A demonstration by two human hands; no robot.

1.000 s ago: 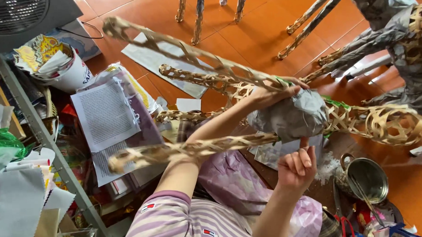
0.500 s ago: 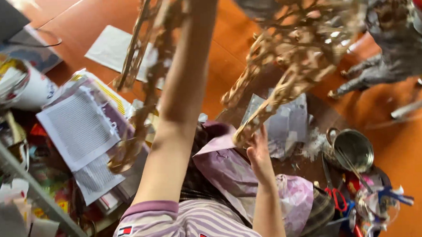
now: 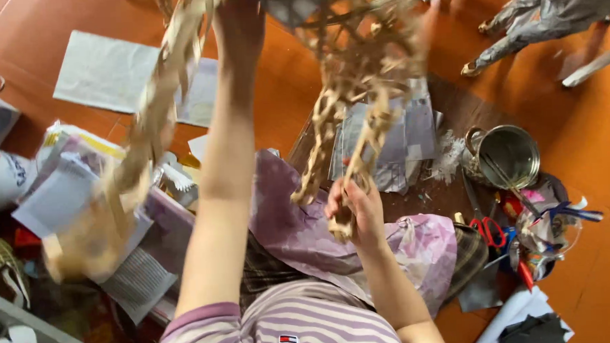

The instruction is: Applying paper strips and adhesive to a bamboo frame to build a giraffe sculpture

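The right hand is closed around the lower end of one leg of a pale tan openwork frame woven from strips, its fingers wrapped over the strip just above the lap. The left hand reaches up to the top edge of the view and grips the upper part of the same frame; its fingertips are cut off by the picture's edge, so how tightly they close cannot be told. The frame hangs in the air between the two hands, blurred, with a second long leg trailing down on the left over a heap of white printed papers and booklets. Below the hands a crumpled lilac and white sheet of paper covers the lap, and the striped lilac sleeves run to the bottom edge. Right of the held leg lie grey paper squares on a dark brown board, with white shreds beside them. Near the board's right edge stands a shiny metal tin with a handle, and just below it are red-handled scissors and a cluttered clear container of tools. A white sheet of paper lies flat on the orange tiled floor, which shows bare at upper left and along the right side. A grey paper-covered figure on legs stands at the upper right corner, well apart from the hands.
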